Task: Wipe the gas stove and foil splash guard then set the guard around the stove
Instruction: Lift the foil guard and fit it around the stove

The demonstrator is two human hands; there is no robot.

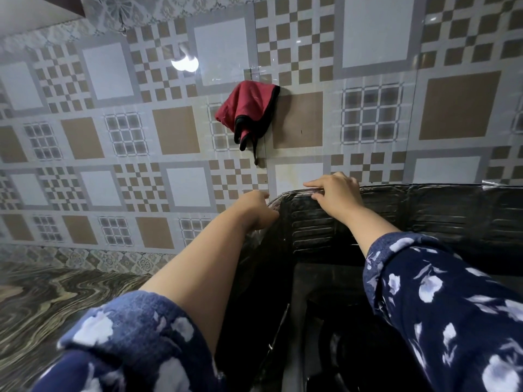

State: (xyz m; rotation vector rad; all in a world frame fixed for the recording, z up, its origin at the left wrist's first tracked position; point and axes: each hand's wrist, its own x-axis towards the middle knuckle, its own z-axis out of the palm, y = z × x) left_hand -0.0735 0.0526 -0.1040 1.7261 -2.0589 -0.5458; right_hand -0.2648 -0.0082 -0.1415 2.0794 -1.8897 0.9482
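The dark foil splash guard [441,213] stands upright against the tiled wall, folded around the back and left side of the gas stove [325,301], which shows only as a dark surface between my arms. My left hand [261,209] grips the guard's left corner fold from outside. My right hand [335,193] rests on the top edge of the back panel, fingers curled over it. A red cloth with black trim [246,108] hangs on the wall above.
The patterned tiled wall [141,137] runs right behind the guard. A marbled dark countertop [56,301] lies to the left of the stove. A white wall hook [184,62] sits above left of the cloth.
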